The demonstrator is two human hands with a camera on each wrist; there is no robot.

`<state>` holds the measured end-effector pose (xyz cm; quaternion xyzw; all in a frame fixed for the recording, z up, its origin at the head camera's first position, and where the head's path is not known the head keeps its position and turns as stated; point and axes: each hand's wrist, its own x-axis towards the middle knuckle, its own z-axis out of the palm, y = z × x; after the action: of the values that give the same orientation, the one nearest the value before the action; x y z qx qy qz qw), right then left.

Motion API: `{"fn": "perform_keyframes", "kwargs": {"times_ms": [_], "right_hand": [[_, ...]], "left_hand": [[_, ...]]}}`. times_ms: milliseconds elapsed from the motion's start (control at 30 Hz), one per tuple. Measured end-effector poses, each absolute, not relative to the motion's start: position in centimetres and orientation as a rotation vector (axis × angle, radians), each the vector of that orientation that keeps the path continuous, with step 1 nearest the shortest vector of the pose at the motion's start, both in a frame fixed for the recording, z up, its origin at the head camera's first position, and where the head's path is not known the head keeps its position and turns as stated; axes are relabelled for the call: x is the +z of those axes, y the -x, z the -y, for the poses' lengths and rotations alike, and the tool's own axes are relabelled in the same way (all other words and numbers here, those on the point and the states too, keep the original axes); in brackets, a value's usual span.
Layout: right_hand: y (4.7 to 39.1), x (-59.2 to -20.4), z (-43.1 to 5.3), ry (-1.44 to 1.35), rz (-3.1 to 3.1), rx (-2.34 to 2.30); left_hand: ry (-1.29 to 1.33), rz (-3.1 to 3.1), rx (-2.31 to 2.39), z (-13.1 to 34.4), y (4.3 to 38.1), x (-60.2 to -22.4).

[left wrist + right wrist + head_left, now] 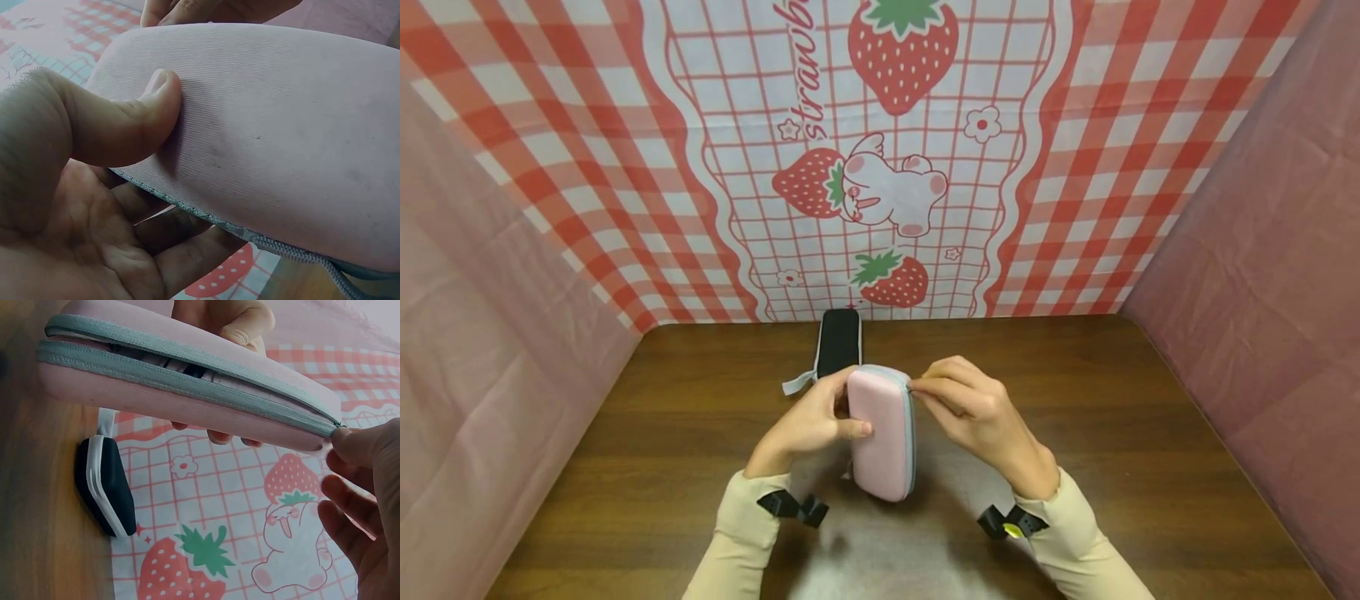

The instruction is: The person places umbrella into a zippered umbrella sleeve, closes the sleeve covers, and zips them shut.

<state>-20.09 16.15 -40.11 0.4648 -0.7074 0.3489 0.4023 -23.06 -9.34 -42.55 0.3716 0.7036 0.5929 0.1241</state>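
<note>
A pink zippered case (880, 437) with a grey-green zipper stands tilted over the table, held from its left side by my left hand (812, 425). The left thumb (134, 128) presses the fabric face, and the other fingers curve behind the case. At the top corner, my right hand (981, 408) pinches the zipper pull between thumb and fingertips. Seen from the right wrist, the zipper (181, 378) is parted along the long side, showing a dark gap with some items inside. A grey cord loop (294, 250) hangs along the lower edge in the left wrist view.
A black case (839, 342) with a white zipper and a light strap (798, 383) lies behind the left hand, near the back of the wooden table (685, 433). A strawberry-print cloth (985, 192) rises behind it, with pink cloths (490, 275) at the sides.
</note>
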Motion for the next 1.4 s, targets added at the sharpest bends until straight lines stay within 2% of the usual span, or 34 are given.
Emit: {"fn": "perform_keyframes", "kwargs": {"times_ms": [1400], "right_hand": [[20.2, -41.2, -16.0, -1.229, 1.888, 0.876]], "left_hand": [[-0.812, -2.021, 1.829, 10.0, 23.0, -42.1]]}}
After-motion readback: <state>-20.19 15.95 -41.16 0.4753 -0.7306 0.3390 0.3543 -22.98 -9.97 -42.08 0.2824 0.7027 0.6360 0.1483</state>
